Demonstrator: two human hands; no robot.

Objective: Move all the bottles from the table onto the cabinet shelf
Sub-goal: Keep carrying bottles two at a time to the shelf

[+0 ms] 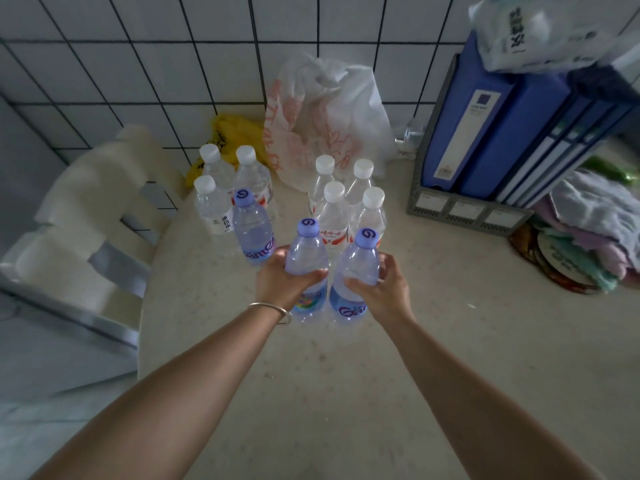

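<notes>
Several plastic water bottles stand on the cream table (311,393). My left hand (277,285) grips a purple-capped bottle (306,258) around its middle. My right hand (384,289) grips a second purple-capped bottle (358,265) right beside it. A third purple-capped bottle (251,230) stands just left of my left hand. Behind it are three white-capped bottles (214,202). Further right stands a cluster of several white-capped bottles with red labels (337,209). No cabinet shelf is in view.
A white plastic bag (322,119) and a yellow bag (235,133) lie against the tiled wall. Blue binders in a grey file rack (491,140) stand at the right, with folded cloths (588,230) beside them. A cream chair (86,209) stands left of the table.
</notes>
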